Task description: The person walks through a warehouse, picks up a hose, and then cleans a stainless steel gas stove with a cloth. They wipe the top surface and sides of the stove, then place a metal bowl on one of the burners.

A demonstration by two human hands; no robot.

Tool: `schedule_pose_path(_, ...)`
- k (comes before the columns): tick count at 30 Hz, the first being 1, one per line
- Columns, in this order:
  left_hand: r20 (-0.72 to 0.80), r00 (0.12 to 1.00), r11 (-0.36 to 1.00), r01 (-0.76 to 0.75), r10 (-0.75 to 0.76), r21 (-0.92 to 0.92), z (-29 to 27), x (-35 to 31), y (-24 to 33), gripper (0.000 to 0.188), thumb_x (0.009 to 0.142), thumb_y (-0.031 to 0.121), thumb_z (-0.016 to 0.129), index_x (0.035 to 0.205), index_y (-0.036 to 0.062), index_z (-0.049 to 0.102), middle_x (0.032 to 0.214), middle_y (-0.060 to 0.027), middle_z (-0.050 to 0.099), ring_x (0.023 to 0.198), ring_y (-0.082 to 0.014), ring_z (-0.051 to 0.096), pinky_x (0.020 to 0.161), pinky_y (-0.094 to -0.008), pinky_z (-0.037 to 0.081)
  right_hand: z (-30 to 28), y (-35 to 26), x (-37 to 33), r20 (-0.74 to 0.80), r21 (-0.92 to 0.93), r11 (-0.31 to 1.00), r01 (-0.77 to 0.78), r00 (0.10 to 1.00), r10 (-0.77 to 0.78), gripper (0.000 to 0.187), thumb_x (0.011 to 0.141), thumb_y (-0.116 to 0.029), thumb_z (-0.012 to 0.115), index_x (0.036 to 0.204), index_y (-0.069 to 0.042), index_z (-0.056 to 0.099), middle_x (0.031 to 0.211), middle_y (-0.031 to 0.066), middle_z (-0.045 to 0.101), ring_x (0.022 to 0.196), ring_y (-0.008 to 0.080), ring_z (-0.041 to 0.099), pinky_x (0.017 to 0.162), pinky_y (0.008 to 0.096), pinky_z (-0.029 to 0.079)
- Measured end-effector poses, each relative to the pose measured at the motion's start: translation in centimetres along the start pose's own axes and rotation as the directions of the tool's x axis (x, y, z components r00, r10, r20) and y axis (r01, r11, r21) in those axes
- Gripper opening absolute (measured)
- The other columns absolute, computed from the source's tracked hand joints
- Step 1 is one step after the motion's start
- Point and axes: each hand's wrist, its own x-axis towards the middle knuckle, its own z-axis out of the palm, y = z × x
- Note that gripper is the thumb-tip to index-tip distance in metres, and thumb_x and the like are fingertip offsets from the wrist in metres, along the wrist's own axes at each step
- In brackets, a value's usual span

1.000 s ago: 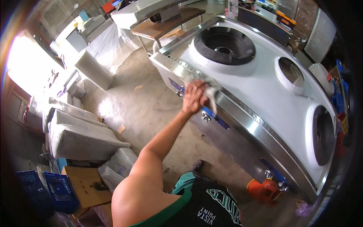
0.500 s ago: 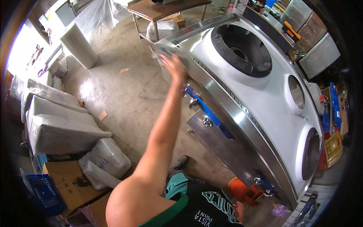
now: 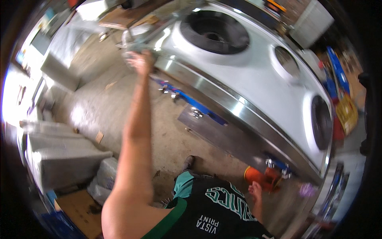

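From where I stand, the step in hand looks like wiping down the steel rim [image 3: 238, 109] of a big stove unit [image 3: 258, 93]. The person's left arm is stretched out nearly straight, and the left hand [image 3: 141, 61] is at the rim's left end, close by the corner. Something greyish lies at its fingertips – a cloth [image 3: 137, 47], I'd judge, though the blur hides its outline – and I can't tell whether the fingers grip it or only press it flat. The right hand [image 3: 256, 191] hangs near the body, fingers loosely bent, with nothing that I can see in it, just beside an orange-red object [image 3: 262, 178].

With the reach so long, I'd say the next stroke calls for light, even pressure and a careful turn at the corner, so the cloth doesn't slip over the edge.

The stove stands ahead of the person and to the right, running slantwise. Its top is smooth and white, with raised collars around a large black burner ring [image 3: 234, 42], a smaller round opening [image 3: 287, 61] and another dark ring [image 3: 321, 123]. The rim shines brightly in spots – below it sit a blue strip [image 3: 205, 115] and bright metal fittings [image 3: 174, 96].
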Motion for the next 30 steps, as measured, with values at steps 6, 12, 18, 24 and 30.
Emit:
schedule_pose_path(6,0.470,0.882,0.621,-0.384,0.029,0.683,-1.4,2.7,1.9,0.076,0.099,0.055,0.041,0.157,0.0060,0.034,0.165,-0.0134,0.030,0.152,-0.0480,0.016,0.124,-0.0594,0.009,-2.3,10.4,-1.6,-0.040,0.182,0.975,-0.125,0.990,0.134,0.036,0.102,-0.036,0.061,0.127,-0.010,0.059,0.088,0.0048,0.066,0.069,0.0137,0.063,0.055,0.0271,0.049)
schedule_pose_path(12,0.394,0.689,0.716,-0.691,0.608,0.103,-7.1,-24.8,18.9,0.059,0.100,0.033,0.047,0.150,0.0022,0.047,0.156,-0.0241,0.042,0.149,-0.0404,0.032,0.121,-0.0583,0.018,-4.5,27.6,-4.8,-0.009,0.213,0.840,-0.499,0.859,0.512,0.023,0.099,-0.027,0.057,0.106,-0.006,0.062,0.088,0.0107,0.066,0.068,0.0199,0.062,0.063,0.0353,0.053)
schedule_pose_path(18,0.576,0.258,0.494,-0.815,0.776,-0.301,-12.9,-50.7,41.4,0.058,0.098,0.027,0.050,0.151,0.0039,0.045,0.159,-0.0190,0.040,0.150,-0.0340,0.033,0.125,-0.0488,0.016,-5.9,34.1,-3.8,0.060,0.666,0.632,-0.397,0.873,0.485,0.019,0.100,-0.017,0.057,0.114,-0.005,0.060,0.079,0.0096,0.060,0.059,0.0174,0.056,0.051,0.0328,0.045)
schedule_pose_path(24,0.395,-0.144,0.175,-0.724,0.907,-0.667,-14.7,-72.4,60.6,0.058,0.101,0.029,0.047,0.148,-0.0039,0.041,0.158,-0.0264,0.034,0.148,-0.0390,0.033,0.122,-0.0489,0.026,-8.2,35.5,-2.0,-0.032,0.777,0.579,-0.245,0.904,0.426,0.024,0.101,-0.024,0.057,0.119,-0.008,0.059,0.081,0.0073,0.062,0.066,0.0161,0.059,0.054,0.0307,0.045)
schedule_pose_path(30,0.259,-0.234,0.094,-0.545,0.937,-0.833,-17.0,-92.3,76.7,0.059,0.101,0.028,0.046,0.145,-0.0098,0.040,0.156,-0.0311,0.034,0.146,-0.0435,0.034,0.120,-0.0498,0.030,-11.7,42.6,-4.6,0.086,0.949,0.213,-0.233,0.841,0.535,0.020,0.104,-0.020,0.056,0.120,-0.009,0.058,0.075,0.0081,0.059,0.053,0.0136,0.051,0.042,0.0246,0.035)
